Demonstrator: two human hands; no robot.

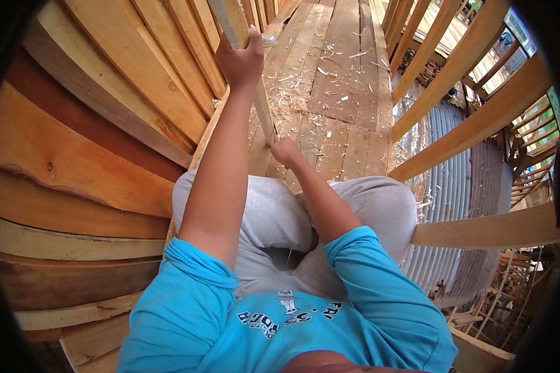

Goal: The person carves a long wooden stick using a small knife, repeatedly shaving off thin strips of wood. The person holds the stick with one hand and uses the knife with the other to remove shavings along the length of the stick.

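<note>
A long, narrow wooden strip stands tilted in front of me, its top running out past the upper edge of the view. High up on it, my left hand is closed around the wood with the arm stretched forward. My right hand grips the same strip near its lower end, just above my knees. Part of the right hand's fingers is hidden behind the hand itself. My legs in grey trousers are folded on the plank floor.
Curled wood shavings litter the boards ahead. To the left rises a wall of upright planks. Spaced wooden railing slats line the right side, and beyond them lies corrugated metal roofing at a lower level.
</note>
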